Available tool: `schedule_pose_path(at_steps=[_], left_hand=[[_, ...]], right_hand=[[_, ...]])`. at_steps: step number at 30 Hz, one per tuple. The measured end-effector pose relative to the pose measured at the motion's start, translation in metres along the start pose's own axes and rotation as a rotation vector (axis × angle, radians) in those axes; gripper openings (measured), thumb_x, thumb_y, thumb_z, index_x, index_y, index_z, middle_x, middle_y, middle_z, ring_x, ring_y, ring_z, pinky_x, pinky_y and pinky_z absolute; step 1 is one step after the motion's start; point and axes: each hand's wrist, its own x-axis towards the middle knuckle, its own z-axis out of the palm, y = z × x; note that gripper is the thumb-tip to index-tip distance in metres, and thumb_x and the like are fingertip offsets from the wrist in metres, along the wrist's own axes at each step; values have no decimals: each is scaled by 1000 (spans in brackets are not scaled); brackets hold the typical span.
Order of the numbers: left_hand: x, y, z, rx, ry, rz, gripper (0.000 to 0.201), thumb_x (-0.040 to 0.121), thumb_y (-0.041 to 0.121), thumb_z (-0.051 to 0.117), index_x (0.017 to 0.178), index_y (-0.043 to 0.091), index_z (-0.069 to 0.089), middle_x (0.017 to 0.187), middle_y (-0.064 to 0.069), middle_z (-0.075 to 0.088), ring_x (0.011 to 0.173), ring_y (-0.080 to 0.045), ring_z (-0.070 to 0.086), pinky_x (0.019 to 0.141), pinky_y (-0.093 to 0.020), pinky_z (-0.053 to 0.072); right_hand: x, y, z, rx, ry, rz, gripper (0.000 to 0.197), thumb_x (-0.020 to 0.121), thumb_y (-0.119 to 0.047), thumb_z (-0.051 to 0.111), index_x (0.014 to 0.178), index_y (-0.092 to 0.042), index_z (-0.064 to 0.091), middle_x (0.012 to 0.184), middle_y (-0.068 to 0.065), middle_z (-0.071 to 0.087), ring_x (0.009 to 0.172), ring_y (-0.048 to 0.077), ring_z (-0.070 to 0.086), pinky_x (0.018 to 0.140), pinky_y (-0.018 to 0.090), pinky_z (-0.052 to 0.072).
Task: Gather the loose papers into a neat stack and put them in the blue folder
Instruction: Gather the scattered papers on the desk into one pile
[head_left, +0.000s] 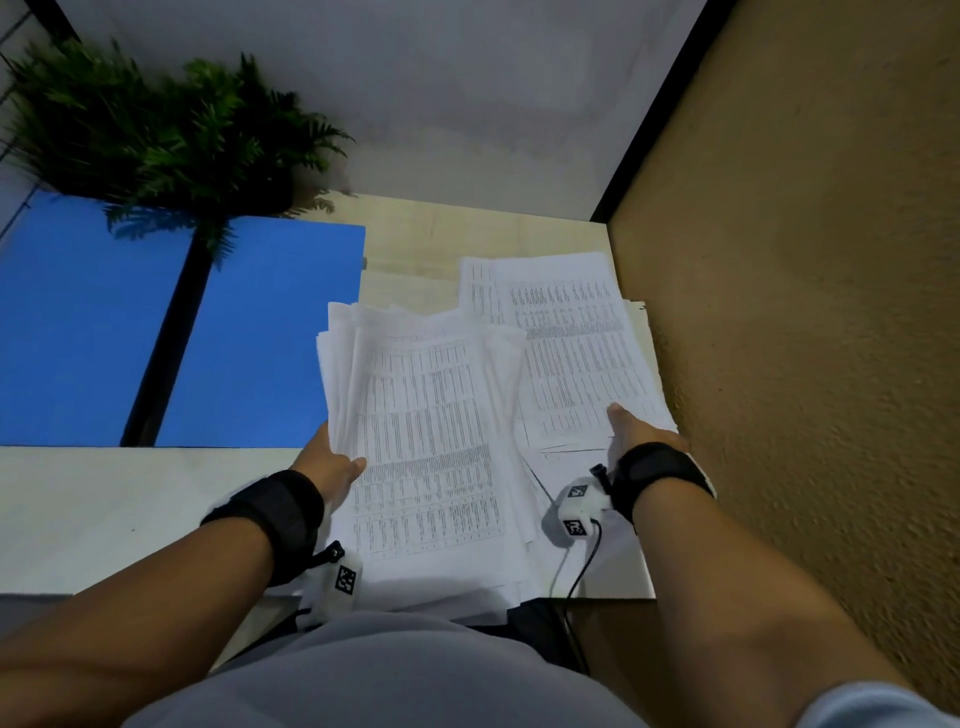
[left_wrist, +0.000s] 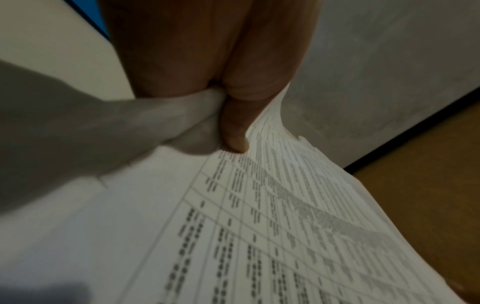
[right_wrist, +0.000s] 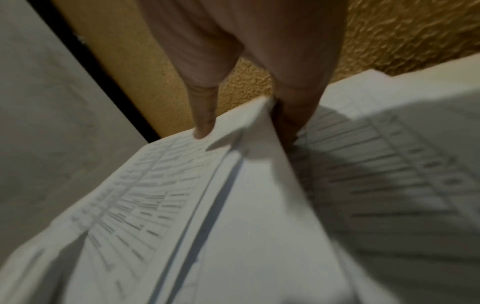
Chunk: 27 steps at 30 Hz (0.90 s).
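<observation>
An open blue folder (head_left: 270, 332) with a black spine lies flat at the left of the table. My left hand (head_left: 332, 462) grips the left edge of a thick, uneven bundle of printed papers (head_left: 426, 426), lifted and fanned at its far end. In the left wrist view the thumb (left_wrist: 233, 139) presses on the top sheet (left_wrist: 259, 226). My right hand (head_left: 634, 431) pinches a smaller set of printed sheets (head_left: 571, 353) at the table's right. Its thumb (right_wrist: 203, 123) lies on top, with the fingers (right_wrist: 293, 119) underneath. More sheets lie under both sets.
A green fern-like plant (head_left: 156, 135) stands behind the folder and overhangs it. A rough tan wall (head_left: 805, 312) runs close along the right table edge. The pale table (head_left: 104, 509) extends left in front of the folder. A grey wall is at the back.
</observation>
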Motion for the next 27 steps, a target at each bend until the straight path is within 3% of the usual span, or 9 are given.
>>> schedule_pose_path(at_steps=[1,5,7,10,14,18,21,24,27], left_hand=[[-1,2,0,30,-10,6,56,91,-5,60,142,6,39,135,-17,54,128,-36,49,105,-43,38],[1,4,0,48,-24,15,59,90,-4,62,143,7,38,136,-18,54,129,-37,49,104,-42,39],[1,4,-1,26,-21,11,58,90,-5,61,142,7,39,132,-16,56,127,-36,50,103,-42,40],[5,-2,0,-3,-43,8,57,90,-6,61,141,9,41,121,-8,55,122,-32,51,102,-42,40],[8,-2,-1,-76,-42,-31,57,89,-9,59,140,10,42,129,-12,57,120,-31,53,104,-42,41],[11,0,1,-70,-55,-53,57,92,-2,57,144,9,37,140,-17,53,125,-36,52,110,-48,39],[5,6,5,-154,-17,-91,55,96,0,52,148,7,33,146,-13,46,133,-35,45,111,-43,35],[-7,8,9,-287,-66,-70,47,101,24,47,147,17,38,143,-3,50,132,-28,47,101,-36,36],[-4,4,7,-306,-95,-82,90,86,73,45,156,23,19,158,6,30,147,-20,28,118,-39,22]], right_hand=[[-23,-7,7,-163,33,-45,93,77,-56,69,146,-6,33,144,39,11,133,49,33,92,38,37],[-39,-8,11,435,100,289,82,86,-41,65,152,-20,22,142,-5,52,142,27,29,115,46,22],[-41,-5,19,76,81,133,75,87,-31,67,150,-16,30,138,0,56,137,28,37,111,42,32],[-61,-13,17,172,0,-118,41,83,0,68,121,-12,61,126,11,62,107,27,60,93,33,46],[-100,-55,-10,142,42,-493,22,82,-2,68,104,-7,67,86,2,67,77,12,64,70,27,54],[-125,-87,-41,285,-3,-674,21,78,2,71,99,0,69,85,2,69,71,-3,68,70,20,55],[-139,-84,-47,375,-155,-632,26,79,5,69,104,-2,69,94,6,73,83,11,73,74,28,59],[-145,-47,-35,292,-239,-490,33,84,8,64,117,1,62,101,6,69,80,9,70,70,18,58],[-137,12,-19,166,-300,-317,43,81,2,69,122,-7,61,116,11,67,106,30,65,94,35,52]])
